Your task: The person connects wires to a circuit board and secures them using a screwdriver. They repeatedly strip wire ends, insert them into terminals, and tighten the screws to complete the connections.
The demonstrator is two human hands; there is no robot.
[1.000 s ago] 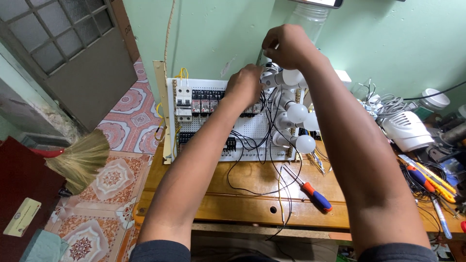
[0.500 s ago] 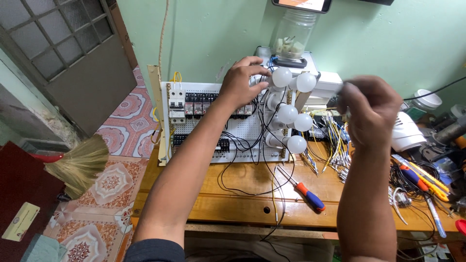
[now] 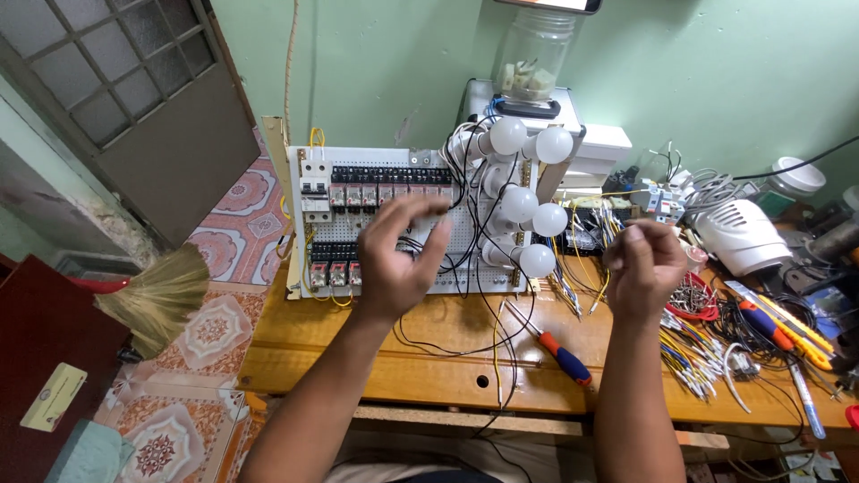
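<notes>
Hands over wooden bench: left hand hovers in front of the white wiring panel, fingers loosely spread, grip wide and holding nothing; the panel stands upright at the bench's back, leaning toward the wall. Right hand is curled into a loose fist right of the white bulbs; cannot tell whether it holds anything. Orange-and-blue screwdriver lies between the arms.

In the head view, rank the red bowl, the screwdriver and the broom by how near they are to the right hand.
1. Red bowl, just right of the right hand.
2. Screwdriver, on the bench below and left of it.
3. Broom, far left, past the bench edge.
</notes>
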